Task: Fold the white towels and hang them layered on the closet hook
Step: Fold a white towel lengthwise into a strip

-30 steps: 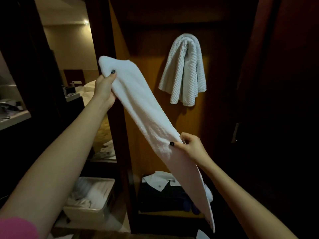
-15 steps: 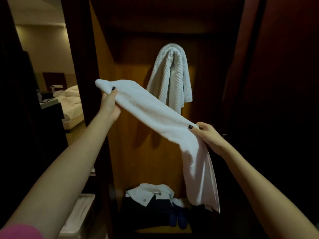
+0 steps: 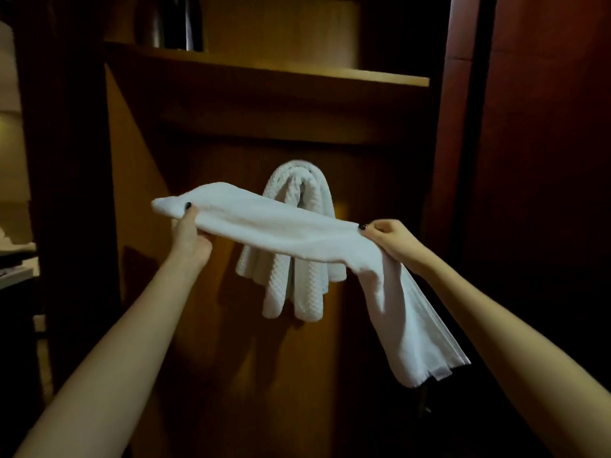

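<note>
A smooth white towel (image 3: 274, 228), folded into a long strip, stretches almost level between my hands. My left hand (image 3: 190, 238) pinches it near its left end, thumb on top. My right hand (image 3: 391, 241) grips it further right, and the rest of the strip hangs down past that wrist to a loose end at the lower right. Behind it a waffle-textured white towel (image 3: 294, 285) hangs draped on the closet's back wall. The hook itself is hidden under that towel. The held towel crosses in front of the hung one, just below its top.
A wooden shelf (image 3: 297, 72) runs across the closet above the hung towel, with a dark object (image 3: 172, 21) standing on it. A dark door frame (image 3: 66, 193) stands at the left and a reddish closet door (image 3: 545, 193) at the right.
The held towel has swung from a steep slant to nearly level, and both hands have come closer to the hung towel. The view has tilted up, showing the shelf and hiding the closet floor.
</note>
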`<action>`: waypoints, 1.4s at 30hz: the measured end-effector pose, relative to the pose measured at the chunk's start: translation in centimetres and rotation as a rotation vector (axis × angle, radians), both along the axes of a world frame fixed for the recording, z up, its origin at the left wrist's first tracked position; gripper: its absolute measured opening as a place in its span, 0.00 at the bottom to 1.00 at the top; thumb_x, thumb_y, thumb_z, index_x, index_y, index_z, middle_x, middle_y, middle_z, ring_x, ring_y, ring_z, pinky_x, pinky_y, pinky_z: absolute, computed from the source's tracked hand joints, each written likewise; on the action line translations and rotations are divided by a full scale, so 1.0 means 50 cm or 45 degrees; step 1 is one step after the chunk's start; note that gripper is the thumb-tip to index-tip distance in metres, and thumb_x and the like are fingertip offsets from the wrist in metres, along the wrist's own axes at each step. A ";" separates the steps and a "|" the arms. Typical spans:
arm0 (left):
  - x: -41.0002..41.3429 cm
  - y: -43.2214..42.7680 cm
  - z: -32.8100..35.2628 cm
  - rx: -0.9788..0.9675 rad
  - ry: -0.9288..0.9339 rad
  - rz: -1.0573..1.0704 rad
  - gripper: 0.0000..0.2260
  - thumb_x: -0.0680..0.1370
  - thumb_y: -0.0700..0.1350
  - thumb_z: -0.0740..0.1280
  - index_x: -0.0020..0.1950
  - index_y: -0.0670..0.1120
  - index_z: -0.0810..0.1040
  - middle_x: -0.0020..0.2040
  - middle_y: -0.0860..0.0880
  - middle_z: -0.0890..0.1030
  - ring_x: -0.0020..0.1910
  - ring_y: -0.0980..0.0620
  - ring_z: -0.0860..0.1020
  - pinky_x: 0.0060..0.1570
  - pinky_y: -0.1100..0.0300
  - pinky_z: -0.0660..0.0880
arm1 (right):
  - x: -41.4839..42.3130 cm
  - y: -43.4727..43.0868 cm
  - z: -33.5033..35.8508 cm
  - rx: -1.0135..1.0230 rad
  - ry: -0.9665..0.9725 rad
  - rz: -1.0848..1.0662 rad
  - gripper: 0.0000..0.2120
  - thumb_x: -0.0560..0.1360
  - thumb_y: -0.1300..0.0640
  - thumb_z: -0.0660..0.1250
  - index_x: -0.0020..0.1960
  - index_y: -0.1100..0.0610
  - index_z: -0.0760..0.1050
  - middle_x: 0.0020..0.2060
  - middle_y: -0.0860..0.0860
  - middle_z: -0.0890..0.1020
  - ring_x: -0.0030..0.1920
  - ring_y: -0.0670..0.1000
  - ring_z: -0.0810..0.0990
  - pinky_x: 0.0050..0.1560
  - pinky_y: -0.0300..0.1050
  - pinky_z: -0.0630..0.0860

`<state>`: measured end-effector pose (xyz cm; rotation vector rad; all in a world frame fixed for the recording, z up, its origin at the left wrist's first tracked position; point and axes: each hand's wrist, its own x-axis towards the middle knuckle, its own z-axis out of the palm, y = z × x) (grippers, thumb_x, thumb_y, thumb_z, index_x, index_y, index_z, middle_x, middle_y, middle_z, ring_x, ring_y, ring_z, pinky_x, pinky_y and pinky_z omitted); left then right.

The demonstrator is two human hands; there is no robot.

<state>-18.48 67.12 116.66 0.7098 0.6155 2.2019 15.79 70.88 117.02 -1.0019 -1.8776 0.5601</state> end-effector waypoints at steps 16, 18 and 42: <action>-0.083 0.295 0.178 0.033 -0.377 0.083 0.25 0.83 0.40 0.59 0.78 0.42 0.54 0.74 0.41 0.68 0.69 0.46 0.72 0.59 0.57 0.73 | -0.144 0.397 0.302 0.144 0.150 0.075 0.10 0.76 0.54 0.70 0.41 0.59 0.79 0.29 0.49 0.82 0.29 0.48 0.80 0.29 0.35 0.72; -0.090 0.306 0.180 0.043 -0.385 0.114 0.25 0.83 0.39 0.59 0.78 0.42 0.53 0.74 0.41 0.67 0.69 0.45 0.71 0.62 0.55 0.72 | -0.162 0.441 0.308 0.095 0.177 0.134 0.08 0.77 0.54 0.70 0.41 0.57 0.79 0.29 0.46 0.83 0.30 0.45 0.81 0.31 0.36 0.74; 0.013 0.266 -0.076 -0.375 0.264 -0.029 0.19 0.81 0.59 0.60 0.42 0.45 0.74 0.29 0.50 0.79 0.27 0.56 0.75 0.29 0.63 0.69 | -0.179 0.540 0.179 -0.263 -0.034 0.384 0.18 0.77 0.45 0.67 0.58 0.59 0.79 0.50 0.51 0.85 0.49 0.49 0.84 0.43 0.42 0.78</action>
